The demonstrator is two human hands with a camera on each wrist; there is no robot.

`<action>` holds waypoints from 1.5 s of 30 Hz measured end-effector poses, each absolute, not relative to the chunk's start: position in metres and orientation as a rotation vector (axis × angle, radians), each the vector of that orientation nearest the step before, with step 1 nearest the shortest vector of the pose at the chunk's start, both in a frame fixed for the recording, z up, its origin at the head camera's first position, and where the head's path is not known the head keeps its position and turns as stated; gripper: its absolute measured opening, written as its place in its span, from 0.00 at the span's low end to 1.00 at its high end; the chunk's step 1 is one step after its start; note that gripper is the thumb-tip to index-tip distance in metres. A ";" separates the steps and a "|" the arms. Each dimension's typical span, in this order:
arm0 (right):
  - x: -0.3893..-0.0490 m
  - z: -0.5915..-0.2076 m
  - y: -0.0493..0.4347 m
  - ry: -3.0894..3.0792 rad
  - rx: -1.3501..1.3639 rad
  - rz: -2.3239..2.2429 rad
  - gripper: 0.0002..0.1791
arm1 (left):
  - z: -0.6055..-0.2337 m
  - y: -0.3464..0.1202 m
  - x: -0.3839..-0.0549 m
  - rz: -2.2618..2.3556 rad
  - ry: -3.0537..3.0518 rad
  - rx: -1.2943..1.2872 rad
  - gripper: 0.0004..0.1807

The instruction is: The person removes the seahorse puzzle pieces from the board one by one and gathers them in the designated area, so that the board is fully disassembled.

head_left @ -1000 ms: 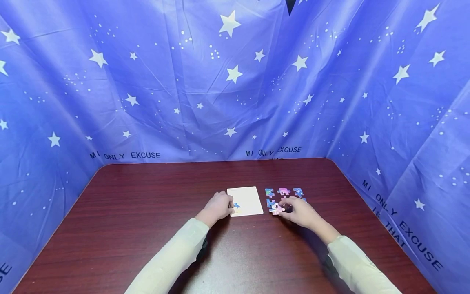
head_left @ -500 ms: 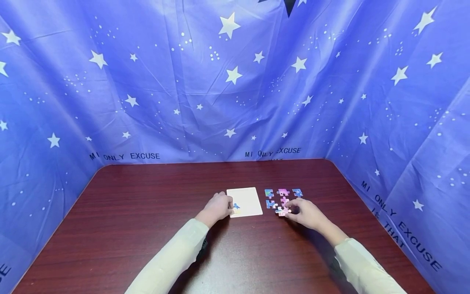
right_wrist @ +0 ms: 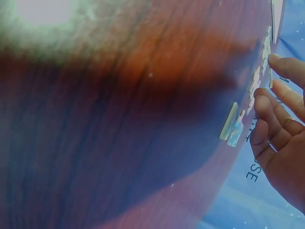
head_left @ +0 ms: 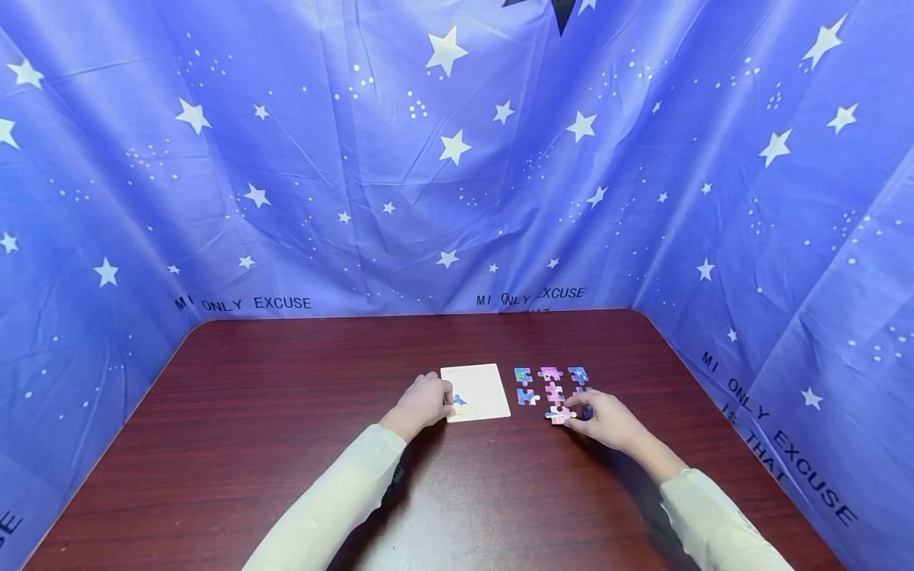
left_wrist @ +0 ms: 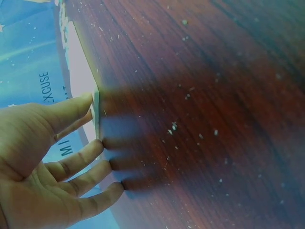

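In the head view my left hand (head_left: pixel 426 399) holds the left edge of a white square puzzle board (head_left: pixel 485 388). Thumb and index finger meet that edge in the left wrist view, while the other fingers reach down to the tabletop. A blue-and-yellow puzzle piece (head_left: pixel 460 401) lies in the board's near left corner, beside the fingers. My right hand (head_left: pixel 605 418) pinches a pink-and-white puzzle piece (head_left: pixel 560 415) between thumb and fingers, low at the near end of the middle column of loose pieces. Its palm and wrist partly hide the pieces on the right.
Loose puzzle pieces stand in rows right of the board: blue ones (head_left: pixel 527 396) at left, pink ones (head_left: pixel 551 373) in the middle, another blue piece (head_left: pixel 578 374) at right. The dark red wooden table (head_left: pixel 286 444) meets a blue star-printed curtain (head_left: pixel 400 159) at its back and sides.
My right hand has shifted to the right with the pink-and-white puzzle piece, from beside the left column to the near end of the middle one. The left hand stays at the board's edge.
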State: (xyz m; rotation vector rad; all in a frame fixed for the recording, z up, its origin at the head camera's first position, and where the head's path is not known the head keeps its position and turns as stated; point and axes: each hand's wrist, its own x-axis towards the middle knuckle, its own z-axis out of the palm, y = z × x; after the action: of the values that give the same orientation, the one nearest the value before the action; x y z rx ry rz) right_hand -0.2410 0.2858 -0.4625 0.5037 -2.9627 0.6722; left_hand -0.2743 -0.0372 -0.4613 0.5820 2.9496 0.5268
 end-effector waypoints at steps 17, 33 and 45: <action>-0.242 -0.470 0.293 -3.024 0.448 0.728 0.13 | -0.460 -0.038 -0.273 0.541 2.937 0.593 0.09; -0.244 -0.475 0.294 -3.029 0.444 0.779 0.12 | -0.458 -0.037 -0.272 0.557 2.932 0.582 0.08; -0.246 -0.474 0.293 -3.054 0.457 0.780 0.13 | -0.462 -0.037 -0.274 0.557 2.936 0.571 0.09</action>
State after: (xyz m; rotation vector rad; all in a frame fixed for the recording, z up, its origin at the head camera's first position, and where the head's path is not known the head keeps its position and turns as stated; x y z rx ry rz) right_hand -0.2462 0.2927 -0.4740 0.4575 -3.0537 0.7802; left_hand -0.2743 -0.0372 -0.4617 0.5715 2.9356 0.5566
